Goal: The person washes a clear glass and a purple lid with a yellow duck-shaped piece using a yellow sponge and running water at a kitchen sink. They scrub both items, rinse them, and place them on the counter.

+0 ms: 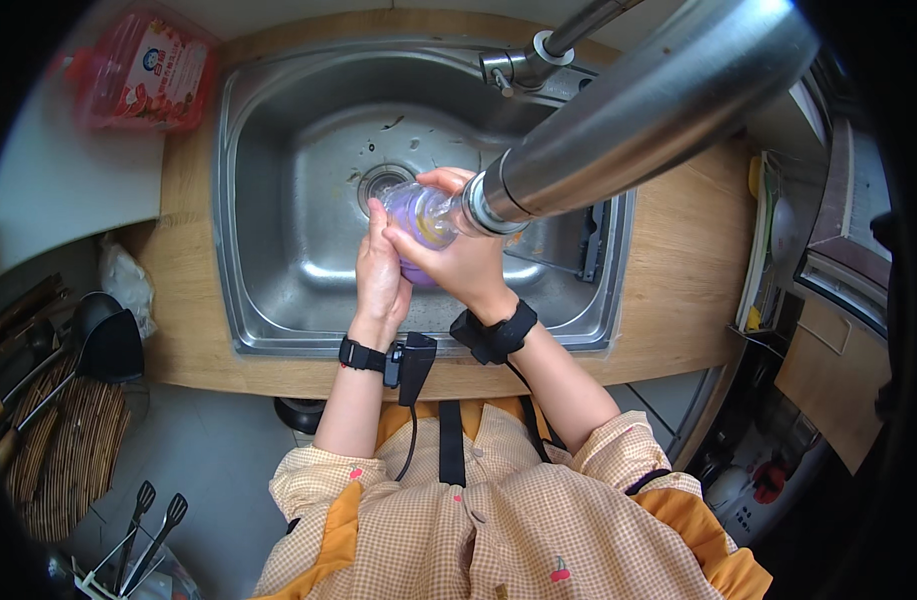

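Note:
Both my hands hold a clear purple cup or bottle (pixel 421 225) beneath the faucet's spout (pixel 496 199), with water running into it. My left hand (pixel 379 262) supports it from the left side, palm turned inward. My right hand (pixel 466 255) wraps its right side, the thumb lying across the front. Something yellow shows inside or behind the purple wall; which one, I cannot tell. Under the hands lies a stainless steel sink (pixel 331 255), its drain strainer (pixel 383 184) partly hidden by the cup or bottle. Small food scraps and water drops dot the sink bottom.
A thick metal faucet neck (pixel 653 112) reaches over the sink from the upper right. The faucet handle (pixel 503 79) sits at the back rim. A pink detergent jug (pixel 154 75) stands back left. Cooking utensils (pixel 109 341) hang at left; a dark rack (pixel 592 240) lies inside the sink's right side.

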The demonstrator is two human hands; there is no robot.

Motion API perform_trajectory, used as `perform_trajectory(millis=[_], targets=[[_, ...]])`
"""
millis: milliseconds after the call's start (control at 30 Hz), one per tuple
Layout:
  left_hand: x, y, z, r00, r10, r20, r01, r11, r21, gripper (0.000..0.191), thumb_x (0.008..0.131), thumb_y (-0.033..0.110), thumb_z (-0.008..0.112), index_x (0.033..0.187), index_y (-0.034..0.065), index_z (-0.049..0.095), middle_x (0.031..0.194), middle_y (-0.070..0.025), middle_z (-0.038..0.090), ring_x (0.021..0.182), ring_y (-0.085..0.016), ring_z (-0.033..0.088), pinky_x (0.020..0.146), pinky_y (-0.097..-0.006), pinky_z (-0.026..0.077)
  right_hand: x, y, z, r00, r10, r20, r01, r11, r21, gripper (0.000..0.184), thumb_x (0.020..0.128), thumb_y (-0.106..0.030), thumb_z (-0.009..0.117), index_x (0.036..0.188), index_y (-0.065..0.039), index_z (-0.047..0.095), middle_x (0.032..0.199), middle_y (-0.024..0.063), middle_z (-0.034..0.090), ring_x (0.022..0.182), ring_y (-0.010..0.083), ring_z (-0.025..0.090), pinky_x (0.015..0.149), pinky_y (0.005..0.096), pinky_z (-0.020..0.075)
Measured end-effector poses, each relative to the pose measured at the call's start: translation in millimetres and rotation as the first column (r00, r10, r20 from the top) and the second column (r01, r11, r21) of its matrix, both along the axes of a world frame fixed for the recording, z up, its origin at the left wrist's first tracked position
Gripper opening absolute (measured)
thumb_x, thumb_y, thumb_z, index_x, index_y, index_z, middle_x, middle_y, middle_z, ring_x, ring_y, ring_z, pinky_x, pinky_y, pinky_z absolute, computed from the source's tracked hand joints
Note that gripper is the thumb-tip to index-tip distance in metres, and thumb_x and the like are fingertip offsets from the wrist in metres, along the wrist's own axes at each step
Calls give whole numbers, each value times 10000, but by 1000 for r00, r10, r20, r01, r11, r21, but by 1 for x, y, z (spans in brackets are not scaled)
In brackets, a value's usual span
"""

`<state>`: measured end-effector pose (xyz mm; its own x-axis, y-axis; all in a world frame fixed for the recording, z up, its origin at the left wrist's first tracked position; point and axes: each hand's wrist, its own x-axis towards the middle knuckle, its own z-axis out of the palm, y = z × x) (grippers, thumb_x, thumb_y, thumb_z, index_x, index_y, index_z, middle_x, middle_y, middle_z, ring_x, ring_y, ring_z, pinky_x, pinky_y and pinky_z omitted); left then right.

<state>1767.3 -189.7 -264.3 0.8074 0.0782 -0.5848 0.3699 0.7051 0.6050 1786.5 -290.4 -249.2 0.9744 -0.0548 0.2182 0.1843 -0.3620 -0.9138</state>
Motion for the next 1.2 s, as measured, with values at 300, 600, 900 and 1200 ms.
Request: perform_trajectory(millis=[300,600,900,1200], targets=[[1,2,-2,998,-60,-21,56,985,-162,554,982,503,369,1206,22,527,1184,-77,583,1085,-147,554,945,-324,442,11,-25,10,901,339,-269,-139,815,563,225,840,-79,673,1047,-31,601,1070,97,637,1092,185,564,983,336,415],[-6,-3,-8,995,-66,-81,72,994,86,470,995,452,396,915,47,620,935,-39,572,849,-113,536,783,-280,437,-4,-24,1,965,104,-240,-15,938,346,211,845,-85,630,1036,0,601,965,125,627,914,194,603,827,325,469],[-1,-1,-8,927,-289,238,110,817,566,491,969,427,483,771,1,622,880,-56,547,835,-136,508,793,-267,410,-24,-42,-20,906,52,-421,214,801,559,587,751,-215,777,1213,-40,459,1134,93,492,1066,196,516,911,337,466],[5,27,-15,995,-34,94,42,996,-83,386,968,246,528,1277,21,475,1241,-101,554,1134,-144,532,963,-288,445,-22,-61,-17,773,265,-577,509,285,812,620,870,-634,486,1125,-70,520,1164,195,560,1136,325,539,952,465,465]])
